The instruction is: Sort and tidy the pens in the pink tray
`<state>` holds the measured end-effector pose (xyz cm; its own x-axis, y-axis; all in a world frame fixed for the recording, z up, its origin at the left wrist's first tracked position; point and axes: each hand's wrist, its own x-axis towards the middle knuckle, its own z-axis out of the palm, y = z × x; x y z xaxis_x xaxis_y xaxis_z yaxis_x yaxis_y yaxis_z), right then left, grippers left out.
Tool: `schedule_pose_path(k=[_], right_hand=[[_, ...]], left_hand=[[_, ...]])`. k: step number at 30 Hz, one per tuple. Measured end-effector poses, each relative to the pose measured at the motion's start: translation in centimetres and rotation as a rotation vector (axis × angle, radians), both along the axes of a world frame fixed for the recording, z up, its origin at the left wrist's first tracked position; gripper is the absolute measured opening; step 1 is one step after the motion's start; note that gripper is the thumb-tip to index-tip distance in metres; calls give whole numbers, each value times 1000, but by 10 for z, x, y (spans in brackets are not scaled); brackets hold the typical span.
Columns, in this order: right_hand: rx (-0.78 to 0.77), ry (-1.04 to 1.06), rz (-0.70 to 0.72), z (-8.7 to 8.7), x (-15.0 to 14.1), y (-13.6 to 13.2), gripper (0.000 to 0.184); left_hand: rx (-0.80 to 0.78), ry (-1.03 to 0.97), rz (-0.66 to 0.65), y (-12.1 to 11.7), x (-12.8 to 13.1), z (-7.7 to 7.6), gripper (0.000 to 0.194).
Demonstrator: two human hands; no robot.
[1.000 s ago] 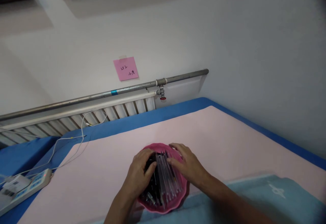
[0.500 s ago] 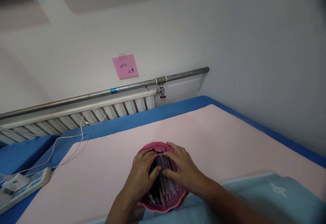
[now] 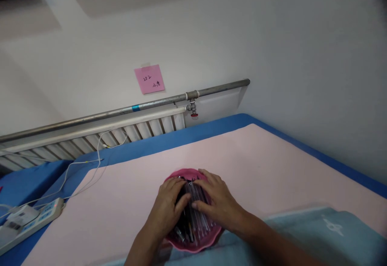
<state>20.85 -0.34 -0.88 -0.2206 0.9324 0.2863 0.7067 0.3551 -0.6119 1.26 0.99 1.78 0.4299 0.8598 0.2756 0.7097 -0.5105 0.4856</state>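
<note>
A pink bowl with a wavy rim (image 3: 184, 173) sits on a pale pink sheet near the bottom middle of the view. It is filled with several pens (image 3: 196, 219), some black, some clear. My left hand (image 3: 167, 209) lies on the left side of the pile, fingers curled over the dark pens. My right hand (image 3: 216, 203) rests flat on the right side, fingers spread over the clear pens. Both hands touch the pens and nearly meet at the fingertips. Whether either hand grips a pen is hidden.
A light blue towel (image 3: 317, 233) lies at the lower right. The blue mattress edge (image 3: 187, 137) borders the pink sheet (image 3: 272, 165). A white power strip (image 3: 27, 223) with cables sits at the left. A radiator (image 3: 90, 137) and pipe run along the wall under a pink note (image 3: 149, 79).
Both hands have drawn closer together over the pens, the right hand sliding left and down onto the clear ones. The bowl stays where it was.
</note>
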Motion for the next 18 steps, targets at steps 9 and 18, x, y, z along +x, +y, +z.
schedule_pose_path(k=[9,18], right_hand=[[0,153,-56,0,5,5,43],[-362,547,-364,11,39,27,37]], left_hand=[[-5,-313,180,9,-26,8,25],[-417,-898,584,23,-44,-10,39]])
